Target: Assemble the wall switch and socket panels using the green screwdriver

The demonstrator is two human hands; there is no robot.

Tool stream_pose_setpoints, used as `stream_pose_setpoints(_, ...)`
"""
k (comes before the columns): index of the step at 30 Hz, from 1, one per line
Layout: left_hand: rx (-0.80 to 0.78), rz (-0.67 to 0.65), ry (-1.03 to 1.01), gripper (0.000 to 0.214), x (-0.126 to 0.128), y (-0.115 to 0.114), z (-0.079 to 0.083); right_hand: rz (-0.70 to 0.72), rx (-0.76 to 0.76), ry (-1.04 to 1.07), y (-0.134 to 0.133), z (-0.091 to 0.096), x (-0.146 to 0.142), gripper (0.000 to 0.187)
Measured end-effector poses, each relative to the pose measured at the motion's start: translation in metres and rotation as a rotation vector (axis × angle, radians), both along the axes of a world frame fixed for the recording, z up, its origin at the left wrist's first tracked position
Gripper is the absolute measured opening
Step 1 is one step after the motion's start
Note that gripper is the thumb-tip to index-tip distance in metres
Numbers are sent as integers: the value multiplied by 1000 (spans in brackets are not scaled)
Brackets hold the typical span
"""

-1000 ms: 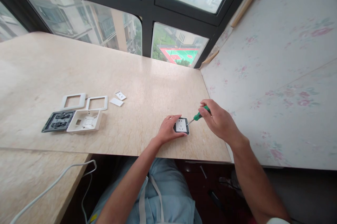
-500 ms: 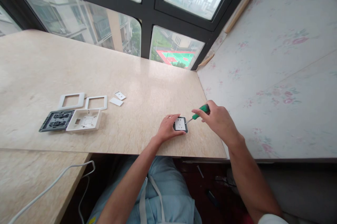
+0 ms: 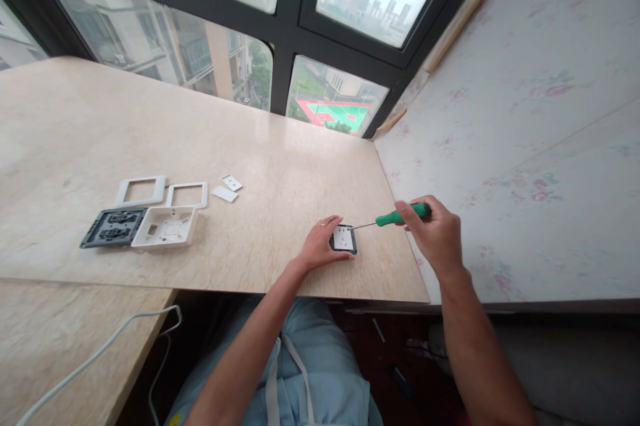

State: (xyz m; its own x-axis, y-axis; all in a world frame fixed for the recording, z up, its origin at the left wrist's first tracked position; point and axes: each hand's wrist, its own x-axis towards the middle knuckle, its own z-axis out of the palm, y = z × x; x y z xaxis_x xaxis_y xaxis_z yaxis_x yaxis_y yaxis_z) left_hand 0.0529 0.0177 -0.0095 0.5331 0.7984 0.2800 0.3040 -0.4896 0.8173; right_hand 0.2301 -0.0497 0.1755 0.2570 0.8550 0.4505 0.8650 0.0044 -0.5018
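A wall socket (image 3: pixel 344 239) with a white face and dark frame lies flat near the counter's front edge. My left hand (image 3: pixel 320 243) grips it from the left, thumb along the near side and fingers along the far side. In my right hand (image 3: pixel 434 229) is a screwdriver (image 3: pixel 400 215) with a green handle, held low and nearly level. Its thin shaft points left, and the tip sits at the upper right part of the socket; whether it touches is too small to tell.
On the counter (image 3: pixel 280 179) to the left lie a white mounting box (image 3: pixel 183 236), a dark socket back (image 3: pixel 113 227), white frames (image 3: pixel 143 191) and small white plates (image 3: pixel 225 194). A white cable (image 3: pixel 105 349) runs at lower left. Window and papered wall (image 3: pixel 525 146) bound the counter.
My right hand has moved right, and the screwdriver has tilted flatter. Its tip has shifted from the socket's right edge to its upper right part. My left hand stays on the socket.
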Motion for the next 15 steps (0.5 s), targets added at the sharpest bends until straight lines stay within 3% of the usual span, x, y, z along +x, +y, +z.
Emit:
stream_pose_setpoints(6, -80, 0, -83, 108, -17, -3, -6, 91, 99, 408, -11, -14, 9, 33)
stream_pose_setpoints(11, -149, -15, -150, 89, -39, -6, -13, 161, 167, 539, -18, -34, 12, 27)
stream_pose_setpoints(15, -177, -30, -162, 85, -41, -6, -11, 219, 165, 629, -22, -48, 11, 24)
